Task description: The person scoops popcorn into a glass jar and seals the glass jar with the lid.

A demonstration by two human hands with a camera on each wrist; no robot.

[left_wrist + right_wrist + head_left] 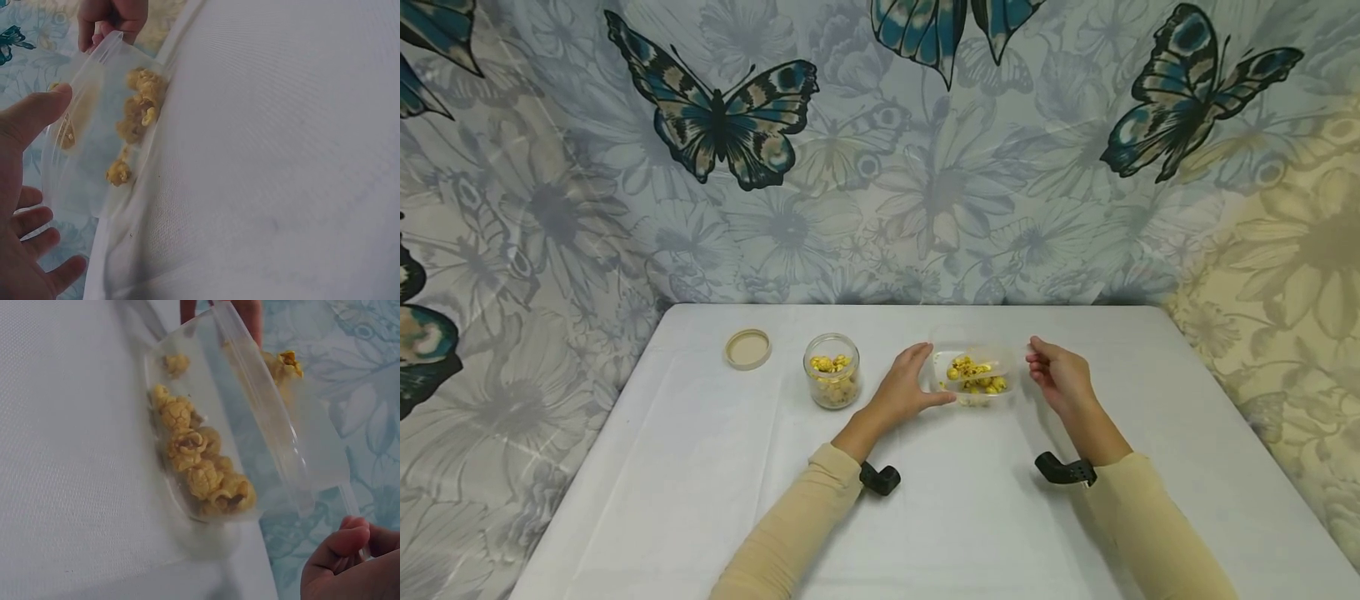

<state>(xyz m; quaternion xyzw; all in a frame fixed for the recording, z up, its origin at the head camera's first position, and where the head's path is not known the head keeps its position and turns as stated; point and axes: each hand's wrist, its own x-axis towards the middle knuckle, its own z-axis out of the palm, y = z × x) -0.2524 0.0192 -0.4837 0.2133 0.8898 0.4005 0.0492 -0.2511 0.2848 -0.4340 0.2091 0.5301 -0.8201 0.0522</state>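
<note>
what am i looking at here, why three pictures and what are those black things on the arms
These are a person's two bare hands, filmed by three cameras at once. The wide picture comes from a head camera; the two close ones come from the black wrist cameras.

On the white table stand a small round glass jar of yellow popcorn and its beige round lid, lying apart to the jar's left. Between the hands sits a clear plastic container with popcorn.

The left hand rests open against the container's side. The right hand is at its other end, fingers loosely curled; whether it grips is unclear.
</note>
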